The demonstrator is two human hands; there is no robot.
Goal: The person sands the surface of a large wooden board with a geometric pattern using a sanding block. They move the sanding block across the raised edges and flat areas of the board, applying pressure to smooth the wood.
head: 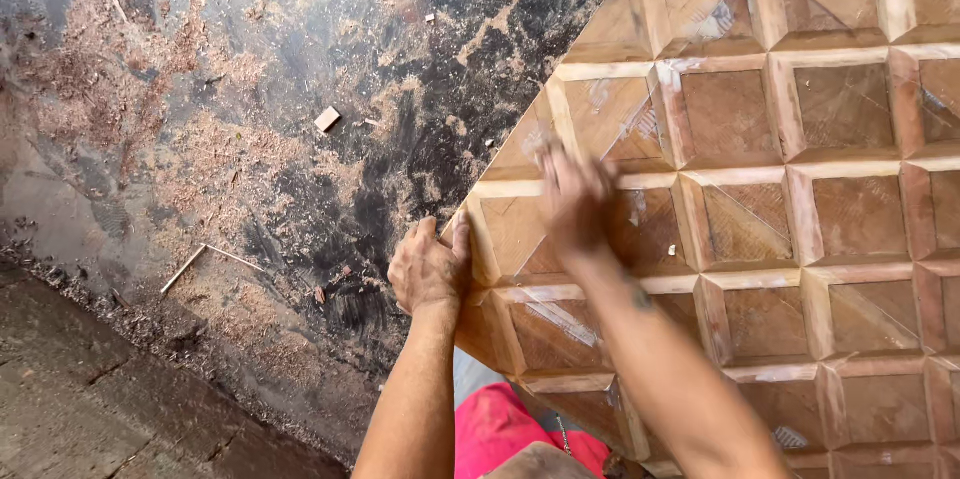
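Observation:
A large wooden panel point(790, 139) made of several raised square blocks fills the right side of the head view. My left hand point(430, 269) grips the panel's near left edge, fingers curled over the rim. My right hand point(575, 194) lies flat on a square block close to that edge and is blurred by motion. I cannot tell whether anything sits under its palm. White smears of filler or glue point(640, 124) mark some joints between blocks.
The dark floor point(300, 69) to the left carries sawdust and shavings, a small wood offcut point(327, 119) and a thin stick point(185, 269). A paved strip point(90, 409) runs at bottom left. Pink clothing point(495, 429) shows below the panel.

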